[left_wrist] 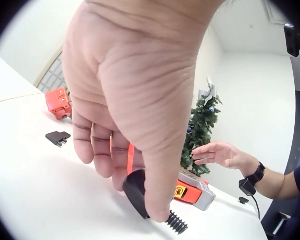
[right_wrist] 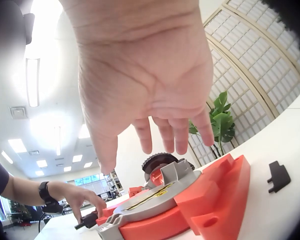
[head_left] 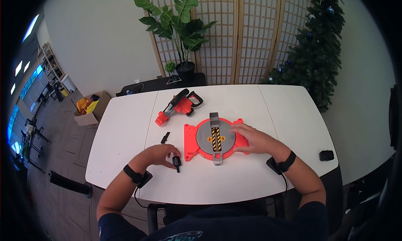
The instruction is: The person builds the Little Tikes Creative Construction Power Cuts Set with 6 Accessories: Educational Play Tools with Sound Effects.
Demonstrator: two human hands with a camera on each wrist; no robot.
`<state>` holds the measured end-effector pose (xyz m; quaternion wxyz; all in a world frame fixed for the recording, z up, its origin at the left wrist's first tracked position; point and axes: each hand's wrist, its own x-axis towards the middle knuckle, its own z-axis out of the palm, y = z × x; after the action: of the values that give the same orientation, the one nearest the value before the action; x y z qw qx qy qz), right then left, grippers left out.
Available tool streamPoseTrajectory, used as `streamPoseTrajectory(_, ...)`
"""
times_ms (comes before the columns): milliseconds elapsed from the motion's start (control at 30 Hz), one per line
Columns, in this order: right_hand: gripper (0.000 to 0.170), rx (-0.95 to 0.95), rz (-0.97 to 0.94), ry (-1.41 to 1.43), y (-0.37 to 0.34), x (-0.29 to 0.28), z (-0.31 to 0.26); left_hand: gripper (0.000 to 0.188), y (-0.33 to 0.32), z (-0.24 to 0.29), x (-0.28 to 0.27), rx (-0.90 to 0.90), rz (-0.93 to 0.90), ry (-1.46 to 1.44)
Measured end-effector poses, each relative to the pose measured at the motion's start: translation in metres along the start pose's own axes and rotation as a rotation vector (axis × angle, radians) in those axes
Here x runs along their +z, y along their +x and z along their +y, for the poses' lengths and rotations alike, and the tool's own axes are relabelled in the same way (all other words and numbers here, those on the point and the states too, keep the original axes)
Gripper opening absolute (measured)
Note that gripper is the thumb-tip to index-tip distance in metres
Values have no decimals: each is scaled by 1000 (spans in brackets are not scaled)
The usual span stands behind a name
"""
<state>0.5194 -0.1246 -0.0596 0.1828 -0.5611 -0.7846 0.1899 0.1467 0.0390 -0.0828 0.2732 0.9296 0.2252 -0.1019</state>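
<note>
From the head view, we see the left hand [head_left: 161, 155] pinching a black threaded knob [head_left: 176, 162] at the base's eight o'clock, its top partly hidden by the fingers. The red-and-grey base [head_left: 216, 139] rests on the white table [head_left: 234, 186]; the right hand [head_left: 255, 139] covers its three o'clock edge, fingers straight and apart, holding nothing. A toy saw [head_left: 180, 104] lies toward ten o'clock, a small black piece [head_left: 165, 137] at nine. In the left wrist view, we find the thumb hiding the knob's middle, its threaded end poking out toward five o'clock; the palm blocks most of the base and cuts off the saw at ten. In the right wrist view, the right fingers hang spread above the base, though we cannot be sure none touches it; the saw, at six o'clock, is half hidden behind the base, and the left hand, with the knob, sits at eight.
</note>
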Motion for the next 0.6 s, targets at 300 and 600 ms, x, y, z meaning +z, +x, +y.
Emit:
streamPoseTrajectory(300, 54, -102, -8, 43, 8, -7, -32, 39, 15, 32, -20, 63, 254, -327)
streamPoseTrajectory(600, 51, -241, 190, 126, 38, 6, -55, 35, 69, 60, -23, 195, 321, -507)
